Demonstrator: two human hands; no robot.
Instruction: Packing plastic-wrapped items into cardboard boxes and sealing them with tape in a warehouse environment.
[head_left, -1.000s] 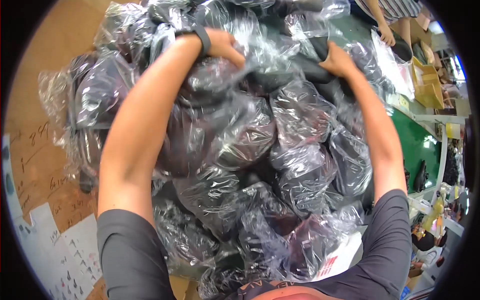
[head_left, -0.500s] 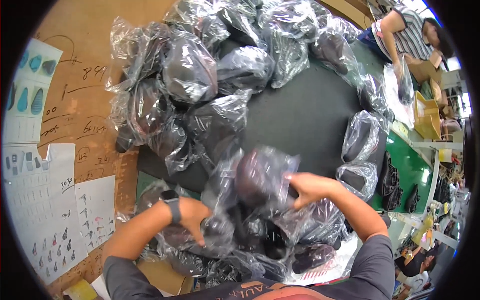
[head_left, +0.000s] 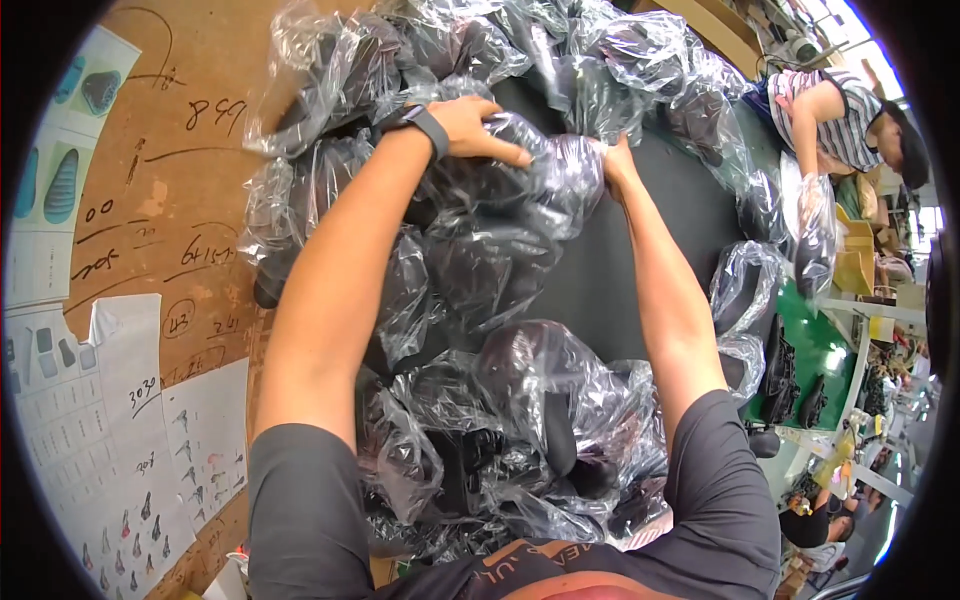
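Observation:
Both arms stretch forward over heaps of dark, rounded, shoe-like items in clear plastic bags. At the far heap, my left hand (head_left: 466, 130), a dark band on its wrist, closes over a bagged item, its thumb pointing right. My right hand (head_left: 618, 168) pinches the right edge of a clear plastic bag (head_left: 572, 185) beside it. Crinkled film hides where one bag ends and the other begins. Just nearer lies another bagged dark item (head_left: 490, 265). A near heap of bagged items (head_left: 550, 400) sits between my forearms, close to my body.
Dark matting (head_left: 620, 280) covers the middle of the table. More bagged items (head_left: 745, 285) line its right side. On the left, a brown board (head_left: 200, 170) carries printed sheets (head_left: 100, 400). At the far right a person (head_left: 830, 120) handles a bag beside a yellow bin (head_left: 855, 255).
Both my hands have moved from the near heap to the far heap, bringing bagged items with them. The view has shifted slightly. The person at the far right has lowered a bag.

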